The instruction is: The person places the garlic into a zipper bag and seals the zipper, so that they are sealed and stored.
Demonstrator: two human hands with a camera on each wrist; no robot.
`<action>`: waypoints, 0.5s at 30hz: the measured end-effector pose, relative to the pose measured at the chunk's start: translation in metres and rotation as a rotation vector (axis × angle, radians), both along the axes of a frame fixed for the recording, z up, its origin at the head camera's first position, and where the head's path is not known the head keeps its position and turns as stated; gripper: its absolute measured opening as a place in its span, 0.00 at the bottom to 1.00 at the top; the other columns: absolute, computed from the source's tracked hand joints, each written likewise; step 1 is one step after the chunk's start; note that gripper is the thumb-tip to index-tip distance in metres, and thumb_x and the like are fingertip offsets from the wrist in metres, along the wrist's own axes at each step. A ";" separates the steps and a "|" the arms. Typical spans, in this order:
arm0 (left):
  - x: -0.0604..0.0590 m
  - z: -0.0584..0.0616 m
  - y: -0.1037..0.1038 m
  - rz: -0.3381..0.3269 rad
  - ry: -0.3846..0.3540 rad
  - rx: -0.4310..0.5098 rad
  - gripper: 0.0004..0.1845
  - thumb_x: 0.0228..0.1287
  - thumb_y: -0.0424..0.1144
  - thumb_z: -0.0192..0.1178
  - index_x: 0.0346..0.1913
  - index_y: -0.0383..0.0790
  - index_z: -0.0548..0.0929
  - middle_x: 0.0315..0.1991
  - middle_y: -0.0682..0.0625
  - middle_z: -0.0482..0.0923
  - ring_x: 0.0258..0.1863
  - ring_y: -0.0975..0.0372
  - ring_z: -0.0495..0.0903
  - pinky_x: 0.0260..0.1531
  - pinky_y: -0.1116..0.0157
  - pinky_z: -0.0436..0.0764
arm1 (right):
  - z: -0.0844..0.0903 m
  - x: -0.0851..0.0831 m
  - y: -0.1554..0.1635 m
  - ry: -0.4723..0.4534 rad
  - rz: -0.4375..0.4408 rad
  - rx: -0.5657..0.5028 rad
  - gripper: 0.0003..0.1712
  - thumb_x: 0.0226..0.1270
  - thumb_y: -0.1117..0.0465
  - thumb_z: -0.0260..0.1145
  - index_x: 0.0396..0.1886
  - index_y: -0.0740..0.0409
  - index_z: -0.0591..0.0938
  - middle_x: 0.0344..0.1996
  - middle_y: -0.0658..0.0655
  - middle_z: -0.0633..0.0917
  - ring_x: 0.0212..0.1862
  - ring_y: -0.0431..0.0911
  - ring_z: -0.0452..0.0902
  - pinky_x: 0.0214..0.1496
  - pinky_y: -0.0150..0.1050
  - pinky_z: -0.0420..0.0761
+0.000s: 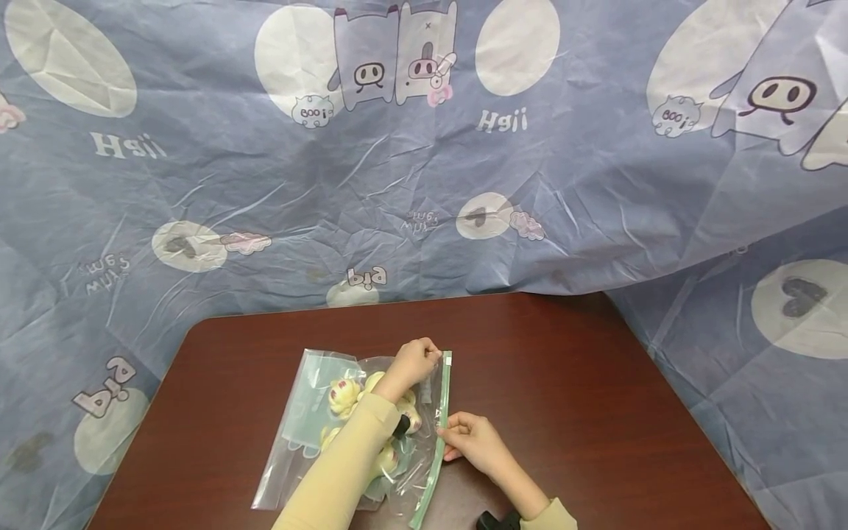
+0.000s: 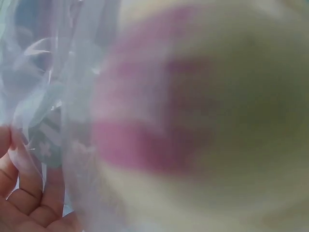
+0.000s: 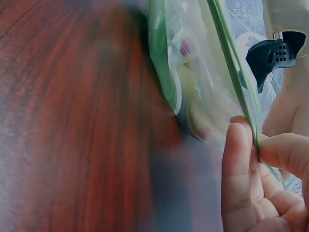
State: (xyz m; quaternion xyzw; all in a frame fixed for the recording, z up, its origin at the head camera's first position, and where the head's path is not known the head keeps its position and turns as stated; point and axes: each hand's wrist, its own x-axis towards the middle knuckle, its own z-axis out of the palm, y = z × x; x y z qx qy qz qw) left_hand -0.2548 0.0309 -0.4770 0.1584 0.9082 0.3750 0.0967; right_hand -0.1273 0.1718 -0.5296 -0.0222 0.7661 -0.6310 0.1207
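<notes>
A clear plastic zipper bag (image 1: 424, 471) with a green zip strip (image 1: 447, 397) lies on the table. Several pale yellow plush toys (image 1: 344, 396) with pink marks show through its film. My left hand (image 1: 414, 361) pinches the bag at the far end of the strip, close to a white slider (image 1: 448, 358). In the left wrist view its fingers (image 2: 34, 198) grip thin film, while a blurred toy fills most of the picture. My right hand (image 1: 475, 440) pinches the strip around its middle; thumb and index finger hold the green edge (image 3: 231, 63) in the right wrist view.
The dark red-brown table (image 1: 563, 383) extends right and left of the bag. A pale blue-green panel (image 1: 324, 394) shows under clear plastic on the left. A blue patterned cloth (image 1: 397, 177) hangs behind the table. A black wrist device (image 1: 498, 520) sits by the right sleeve.
</notes>
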 end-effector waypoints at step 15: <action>-0.003 0.001 0.002 0.031 -0.066 0.016 0.11 0.74 0.42 0.55 0.35 0.39 0.79 0.29 0.50 0.76 0.24 0.62 0.70 0.26 0.67 0.70 | 0.007 -0.004 0.005 -0.033 0.019 0.015 0.12 0.69 0.63 0.64 0.36 0.72 0.78 0.21 0.62 0.85 0.24 0.46 0.84 0.34 0.50 0.86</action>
